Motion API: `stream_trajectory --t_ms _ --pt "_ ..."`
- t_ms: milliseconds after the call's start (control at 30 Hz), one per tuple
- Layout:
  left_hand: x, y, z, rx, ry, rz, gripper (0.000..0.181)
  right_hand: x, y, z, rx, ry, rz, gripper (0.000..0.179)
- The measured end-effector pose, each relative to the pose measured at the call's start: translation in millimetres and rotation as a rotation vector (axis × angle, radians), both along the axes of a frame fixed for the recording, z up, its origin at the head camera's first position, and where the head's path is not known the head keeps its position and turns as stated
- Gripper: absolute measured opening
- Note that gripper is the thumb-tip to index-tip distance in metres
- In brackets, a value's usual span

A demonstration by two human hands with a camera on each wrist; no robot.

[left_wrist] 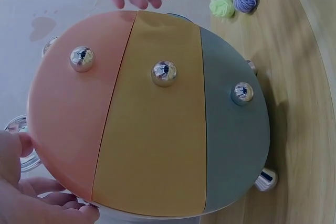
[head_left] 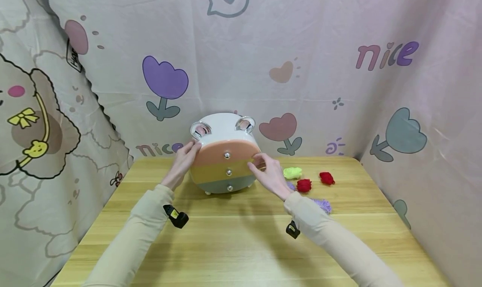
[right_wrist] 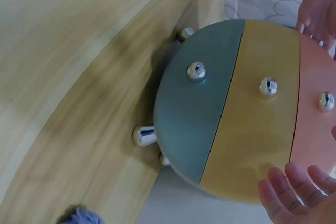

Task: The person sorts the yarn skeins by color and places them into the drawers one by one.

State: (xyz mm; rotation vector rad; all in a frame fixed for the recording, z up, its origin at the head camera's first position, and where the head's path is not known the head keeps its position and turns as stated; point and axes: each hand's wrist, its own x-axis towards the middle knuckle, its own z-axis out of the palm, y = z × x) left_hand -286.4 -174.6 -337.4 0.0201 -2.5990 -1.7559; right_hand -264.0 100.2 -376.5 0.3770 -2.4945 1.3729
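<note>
A small rounded drawer cabinet (head_left: pixel 226 165) stands on short silver feet towards the back of the table. Its front has orange, yellow and grey-green drawers, each with a round silver knob (left_wrist: pixel 164 73). Two silver ring-shaped ears (head_left: pixel 245 124) rise from its white top. My left hand (head_left: pixel 184 158) touches the upper left side, its thumb by the ear and its fingers along the edge of the orange drawer (left_wrist: pixel 73 114). Close to the right side is my right hand (head_left: pixel 269 172), with loosely bent, spread fingers and nothing held; its fingertips overlap the cabinet's edge in the head view.
Right of the cabinet lie small yarn balls: a light green one (head_left: pixel 292 172), two red ones (head_left: pixel 304 185) and purple ones (head_left: pixel 323 205), partly behind my right arm. A patterned curtain (head_left: pixel 316 82) hangs around the wooden table (head_left: pixel 226 245).
</note>
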Motion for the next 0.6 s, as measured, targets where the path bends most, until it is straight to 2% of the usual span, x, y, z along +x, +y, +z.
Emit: stream_trajectory --t_ms 600 --pt "-0.8 -1.9 -1.5 -0.050 0.009 0.014 0.064 -6.2 -44 2.2 -0.087 0.123 0.052 0.024"
